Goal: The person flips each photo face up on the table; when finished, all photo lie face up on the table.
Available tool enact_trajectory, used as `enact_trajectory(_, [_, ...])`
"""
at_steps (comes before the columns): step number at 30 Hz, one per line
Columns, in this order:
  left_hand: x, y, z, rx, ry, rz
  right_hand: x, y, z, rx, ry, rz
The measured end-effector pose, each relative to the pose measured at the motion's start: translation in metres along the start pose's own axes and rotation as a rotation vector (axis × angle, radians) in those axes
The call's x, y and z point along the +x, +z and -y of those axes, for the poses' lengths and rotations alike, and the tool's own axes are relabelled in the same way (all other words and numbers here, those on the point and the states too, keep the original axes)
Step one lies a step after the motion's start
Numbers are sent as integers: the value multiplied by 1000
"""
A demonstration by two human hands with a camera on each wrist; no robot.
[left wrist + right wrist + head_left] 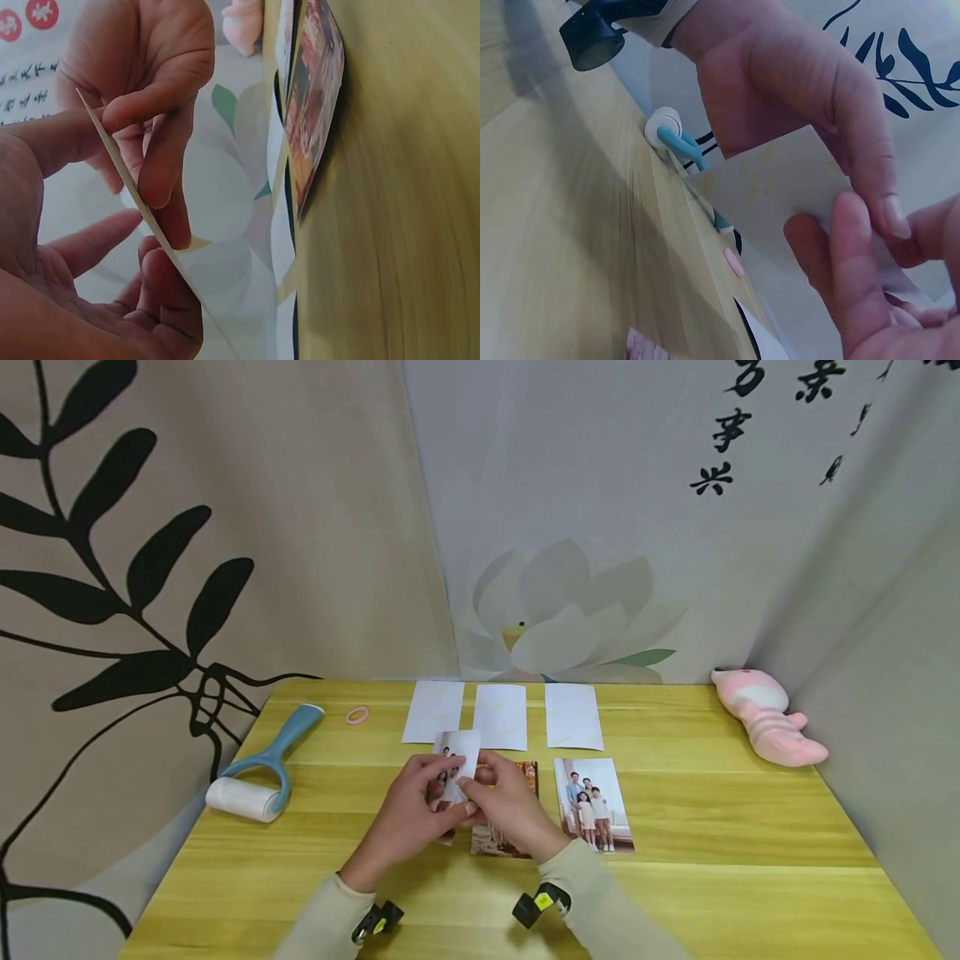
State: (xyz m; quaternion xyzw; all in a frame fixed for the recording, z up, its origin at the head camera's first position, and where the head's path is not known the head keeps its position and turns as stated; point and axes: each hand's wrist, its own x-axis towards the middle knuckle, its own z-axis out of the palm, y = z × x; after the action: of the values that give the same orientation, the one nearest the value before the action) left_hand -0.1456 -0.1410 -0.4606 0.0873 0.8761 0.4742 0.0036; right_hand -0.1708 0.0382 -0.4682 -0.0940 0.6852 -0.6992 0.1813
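Observation:
Both hands hold a photo print above the table, its printed side showing people toward the head camera. My left hand pinches it at the left and lower edge; in the left wrist view it shows nearly edge-on. My right hand grips the right side, thumb on the front. The print's white back with faint yellow marks faces the right wrist camera, fingers of the right hand against it. Beneath the hands lies a reddish-brown photo, partly hidden. To its right lies a family photo.
Three white cards lie in a row along the back edge. A blue-handled lint roller and a pink ring are at the left. A pink plush toy lies at the back right. A printed curtain hangs behind the table.

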Motion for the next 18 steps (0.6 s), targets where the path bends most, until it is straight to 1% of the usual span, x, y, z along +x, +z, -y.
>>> enact_trajectory(5, [1, 6, -5, 39, 1, -3, -1, -6, 0, -16, -18, -5])
enact_trajectory(9, [1, 6, -6, 53, 7, -17, 0, -8, -2, 4, -21, 5])
enact_trajectory(14, [4, 2, -1, 59, 30, -67, -1, -11, -2, 12, -19, 3])
enact_trajectory(16, [5, 0, 2, 67, 22, -85, -2, -12, 0, 9, -16, -1])
enact_trajectory(18, [6, -2, 4, 70, -2, -96, -4, -13, 1, -2, -21, -1])
